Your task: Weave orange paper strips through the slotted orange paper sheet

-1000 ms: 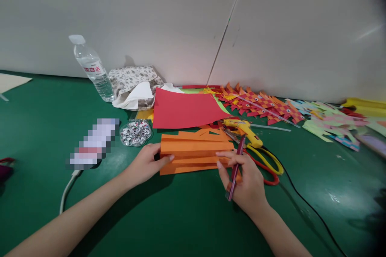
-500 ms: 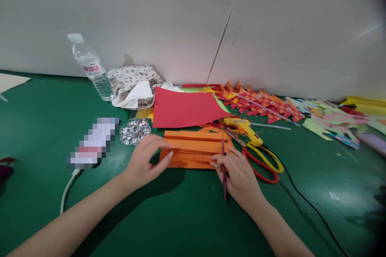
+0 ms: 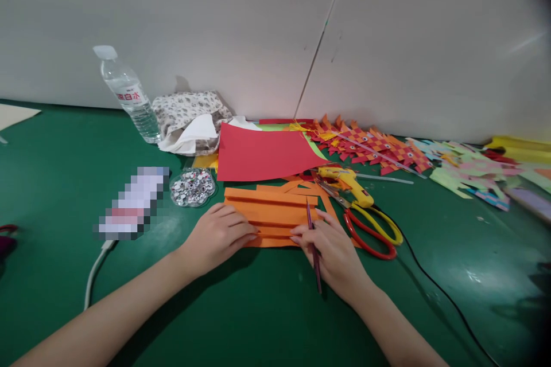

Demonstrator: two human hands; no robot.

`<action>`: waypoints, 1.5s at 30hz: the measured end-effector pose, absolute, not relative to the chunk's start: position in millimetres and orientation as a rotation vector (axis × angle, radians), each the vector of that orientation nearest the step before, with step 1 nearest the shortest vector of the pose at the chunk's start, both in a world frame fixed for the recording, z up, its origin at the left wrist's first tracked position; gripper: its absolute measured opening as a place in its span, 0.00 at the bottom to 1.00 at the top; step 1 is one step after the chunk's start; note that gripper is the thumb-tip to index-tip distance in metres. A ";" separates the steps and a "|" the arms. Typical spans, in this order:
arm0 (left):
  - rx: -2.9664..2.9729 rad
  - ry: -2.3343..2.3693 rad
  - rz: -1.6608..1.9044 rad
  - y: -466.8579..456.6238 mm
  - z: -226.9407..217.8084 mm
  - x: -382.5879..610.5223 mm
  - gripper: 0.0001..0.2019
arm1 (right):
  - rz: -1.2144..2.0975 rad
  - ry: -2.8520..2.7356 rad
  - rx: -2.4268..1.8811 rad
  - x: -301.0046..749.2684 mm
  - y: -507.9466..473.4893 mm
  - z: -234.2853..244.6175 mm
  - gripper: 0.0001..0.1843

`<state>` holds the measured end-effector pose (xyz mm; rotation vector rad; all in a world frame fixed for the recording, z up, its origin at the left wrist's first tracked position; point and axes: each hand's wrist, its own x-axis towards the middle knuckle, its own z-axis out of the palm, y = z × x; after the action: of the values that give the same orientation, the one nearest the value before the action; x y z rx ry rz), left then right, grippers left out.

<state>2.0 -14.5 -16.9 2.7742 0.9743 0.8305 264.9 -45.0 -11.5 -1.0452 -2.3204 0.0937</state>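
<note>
A sheet of orange paper with several lengthwise pleats lies in front of me on the green table. On its left part, my left hand pinches the near fold with thumb and fingers. My right hand grips the right part of that same fold with its fingertips. A slim purple pencil is tucked across the fingers of this hand, pointed end away from me. Right of the hand lie scissors with red and yellow handles. Under the pleated sheet's far edge, loose orange strips stick out.
Behind the paper lie a red sheet, a yellow glue gun with its black cord, and woven red-orange paper fish. At left are a box of googly eyes, a phone on a cable, a water bottle and a tissue pouch.
My left hand has closed from a loose, parted pose onto the near fold. The pleated paper has shifted slightly left and towards me, and my right hand with the pencil has moved left too.
</note>
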 end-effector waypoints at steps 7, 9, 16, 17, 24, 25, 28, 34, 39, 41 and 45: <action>2.817 1.020 0.740 -11.1 -20.6 2.1 0.10 | 0.114 -2.280 -1.283 288.2 -34.9 -7.9 0.14; 2.857 1.017 0.731 -11.8 -19.6 2.5 0.11 | 0.106 -2.193 -1.312 289.6 -34.6 -7.8 0.13; 2.897 1.010 0.723 -14.4 -17.7 2.8 0.10 | 0.310 -1.570 -1.237 278.8 -48.8 -0.4 0.14; 2.898 1.006 0.729 -14.6 -17.6 2.9 0.10 | 0.355 -1.529 -1.239 277.3 -50.7 1.1 0.17; 2.866 1.011 0.713 -13.3 -19.2 3.5 0.09 | 0.877 -1.372 -1.197 266.6 -51.3 5.3 0.07; 2.858 1.017 0.707 -13.1 -19.5 3.4 0.09 | 0.948 -1.347 -1.166 265.3 -50.9 4.9 0.08; 2.847 1.017 0.695 -12.9 -19.8 2.9 0.10 | 1.036 -1.313 -1.167 261.0 -50.2 3.6 0.11; 2.845 1.012 0.693 -13.5 -19.0 3.2 0.10 | 1.072 -1.282 -1.274 250.4 -48.7 2.4 0.12; 2.859 1.018 0.688 -13.4 -19.0 3.3 0.10 | 1.127 -1.030 -1.234 251.5 -45.4 0.9 0.12; 2.860 1.019 0.688 -13.3 -18.9 3.4 0.10 | 1.147 -1.001 -1.184 253.3 -44.5 0.6 0.12; 2.862 1.019 0.683 -13.5 -18.7 3.5 0.10 | 1.120 -1.046 -1.149 254.0 -44.7 -0.5 0.12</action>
<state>3.5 -13.5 -18.7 2.8619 1.0194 0.6830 254.0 -44.7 -0.5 -1.1493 -1.0461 1.1198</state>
